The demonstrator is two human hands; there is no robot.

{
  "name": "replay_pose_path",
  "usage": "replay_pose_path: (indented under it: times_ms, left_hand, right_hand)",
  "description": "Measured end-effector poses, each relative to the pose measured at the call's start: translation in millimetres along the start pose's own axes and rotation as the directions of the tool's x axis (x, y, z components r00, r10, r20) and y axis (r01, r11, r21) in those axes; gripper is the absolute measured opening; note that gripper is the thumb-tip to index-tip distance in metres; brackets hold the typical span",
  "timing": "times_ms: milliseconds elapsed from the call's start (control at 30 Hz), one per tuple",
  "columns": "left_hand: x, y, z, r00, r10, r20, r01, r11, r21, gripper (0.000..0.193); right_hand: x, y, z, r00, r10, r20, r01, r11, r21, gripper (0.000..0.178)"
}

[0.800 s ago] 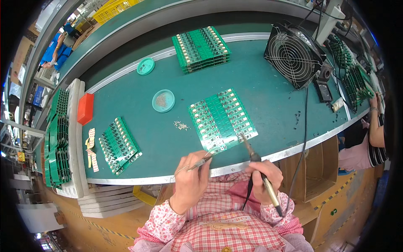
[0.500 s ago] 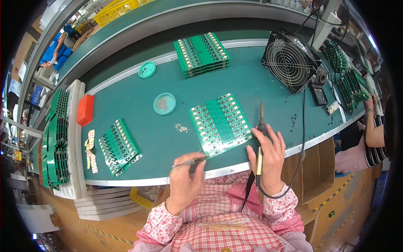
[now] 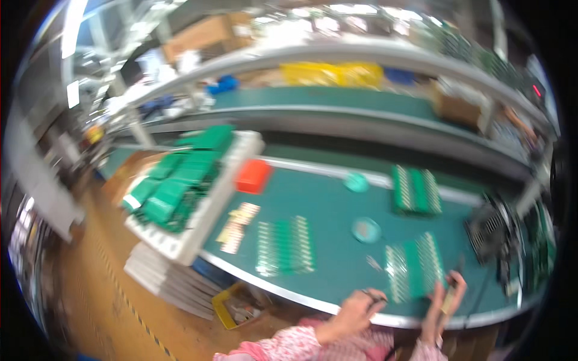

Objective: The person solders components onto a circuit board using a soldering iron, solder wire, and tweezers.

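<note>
- The view is blurring as the person's head is turning, so small details are hard to make out.
- The right hand (image 3: 442, 301) is closing around a slim, pale-handled soldering tool (image 3: 448, 296), with the handle running nearly upright through the fist, at the front edge of the green worktop (image 3: 328, 210).
- The left hand (image 3: 356, 307) is pinching a thin dark tool (image 3: 372, 295); what kind of tool it is cannot be made out.
- A green panel of circuit boards (image 3: 415, 265) is lying flat just beyond and between the two hands, its long axis running away from the person; the right hand is sitting closer, at its near right corner.
- A second panel (image 3: 285, 245) is lying well to the left, and a third (image 3: 415, 191) farther back.
- A small round teal dish (image 3: 366, 230) is sitting behind the near panel; its contents cannot be made out.
- A white rack (image 3: 198, 198) at the left is holding stacks of green boards, with a red box (image 3: 253, 175) beside it.
</note>
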State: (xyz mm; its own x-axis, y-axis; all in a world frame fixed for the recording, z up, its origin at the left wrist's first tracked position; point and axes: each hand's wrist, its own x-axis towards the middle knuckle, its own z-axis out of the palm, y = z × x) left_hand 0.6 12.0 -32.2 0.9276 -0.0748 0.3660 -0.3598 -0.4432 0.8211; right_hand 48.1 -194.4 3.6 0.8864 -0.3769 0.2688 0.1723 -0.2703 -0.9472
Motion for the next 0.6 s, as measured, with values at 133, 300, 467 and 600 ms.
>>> replay_pose_path:
  times_ms: [133, 300, 467, 600]
  left_hand:
    - [-13.2, 9.8, -14.4, 0.978, -0.185, -0.093, 0.150, 0.942, -0.300, 0.017]
    - [-19.0, 9.2, -27.8, 0.934, -0.268, -0.236, 0.190, 0.933, -0.307, 0.019]
    - [-13.3, 0.2, -30.3, 0.922, -0.292, -0.256, 0.180, 0.906, -0.383, 0.014]
    - [-15.0, -3.1, -40.4, 0.926, -0.300, -0.230, 0.213, 0.917, -0.337, 0.018]
  right_hand:
    - [43.6, -5.8, -26.5, 0.993, -0.076, 0.092, 0.071, 0.996, 0.053, 0.045]
    - [93.2, -67.7, -55.8, 0.940, -0.118, 0.319, 0.090, 0.991, 0.100, 0.042]
    - [106.3, -99.6, -38.8, 0.798, -0.137, 0.587, 0.243, 0.964, -0.105, 0.034]
    - [120.0, -74.5, 5.1, 0.281, -0.129, 0.951, 0.333, 0.942, 0.030, 0.023]
